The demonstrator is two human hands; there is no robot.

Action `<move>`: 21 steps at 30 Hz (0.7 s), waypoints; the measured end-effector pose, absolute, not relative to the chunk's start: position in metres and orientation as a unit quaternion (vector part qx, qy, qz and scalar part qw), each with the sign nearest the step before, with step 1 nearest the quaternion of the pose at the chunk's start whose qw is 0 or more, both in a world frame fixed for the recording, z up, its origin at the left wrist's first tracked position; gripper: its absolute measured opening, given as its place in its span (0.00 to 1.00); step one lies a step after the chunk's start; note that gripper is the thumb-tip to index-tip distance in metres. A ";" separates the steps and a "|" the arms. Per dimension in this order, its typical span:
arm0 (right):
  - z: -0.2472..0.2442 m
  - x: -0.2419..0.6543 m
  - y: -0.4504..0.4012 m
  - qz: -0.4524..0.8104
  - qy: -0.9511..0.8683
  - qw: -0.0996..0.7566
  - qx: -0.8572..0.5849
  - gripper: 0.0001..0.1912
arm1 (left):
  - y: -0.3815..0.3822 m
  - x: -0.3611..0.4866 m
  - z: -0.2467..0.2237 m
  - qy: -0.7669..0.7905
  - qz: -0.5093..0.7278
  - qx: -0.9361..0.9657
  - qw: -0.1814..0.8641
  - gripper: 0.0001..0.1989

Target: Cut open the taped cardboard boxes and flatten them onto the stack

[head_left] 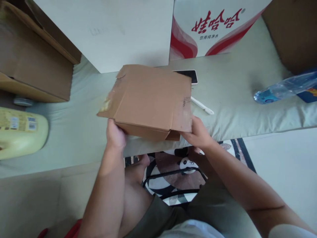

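Observation:
A brown cardboard box with spread end flaps is tilted over the front part of a pale green cloth surface. My left hand grips its near left corner, the fingers hidden beneath the cardboard. At the near right corner my right hand is closed on the side flap. The left flap has a torn, yellowish patch. Behind the box's right side, a dark-screened phone lies partly covered. A white pen-like object rests on the cloth beside the box.
A white box and a red-and-white printed carton stand at the back. Open cardboard boxes and a yellow bottle are on the left. A clear plastic bottle lies at right. A black metal frame shows below.

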State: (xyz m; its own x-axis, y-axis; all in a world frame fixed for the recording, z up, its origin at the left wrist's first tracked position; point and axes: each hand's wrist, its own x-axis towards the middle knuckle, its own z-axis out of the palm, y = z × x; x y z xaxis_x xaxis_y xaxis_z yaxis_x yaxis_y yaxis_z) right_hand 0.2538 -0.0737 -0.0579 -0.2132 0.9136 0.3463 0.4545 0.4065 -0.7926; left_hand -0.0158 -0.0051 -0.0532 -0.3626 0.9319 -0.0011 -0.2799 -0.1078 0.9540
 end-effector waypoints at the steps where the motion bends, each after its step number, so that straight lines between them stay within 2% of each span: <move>1: -0.057 0.255 -0.074 0.260 -0.721 0.425 -0.482 0.12 | -0.006 -0.015 -0.046 0.473 0.699 0.325 0.426 0.19; 4: -0.057 0.264 -0.058 0.192 -0.702 0.443 -0.522 0.09 | -0.006 -0.021 -0.025 0.431 0.717 0.349 0.421 0.20; 7: -0.058 0.283 -0.004 0.141 -0.723 0.389 -0.553 0.11 | -0.002 -0.034 -0.015 0.423 0.725 0.345 0.420 0.21; 9: -0.056 0.295 0.047 0.129 -0.754 0.296 -0.572 0.20 | 0.001 -0.041 -0.016 0.427 0.746 0.317 0.401 0.20; 13: -0.048 0.310 0.133 0.136 -0.779 0.061 -0.609 0.48 | 0.005 -0.048 -0.021 0.431 0.778 0.277 0.365 0.17; 15: -0.043 0.311 0.155 0.142 -0.776 -0.018 -0.614 0.54 | 0.006 -0.051 -0.021 0.427 0.781 0.276 0.362 0.16; 21: -0.038 0.312 0.178 0.124 -0.795 -0.095 -0.586 0.48 | 0.010 -0.059 -0.021 0.433 0.793 0.261 0.340 0.15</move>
State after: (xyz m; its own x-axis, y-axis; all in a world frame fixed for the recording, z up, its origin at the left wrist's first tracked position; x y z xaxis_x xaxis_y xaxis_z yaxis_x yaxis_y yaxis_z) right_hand 0.3122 0.1785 -0.0378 -0.2955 0.9085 -0.2953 0.9553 0.2828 -0.0858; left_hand -0.0586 0.0097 -0.0205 -0.6330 0.7648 0.1201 -0.3123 -0.3942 0.8643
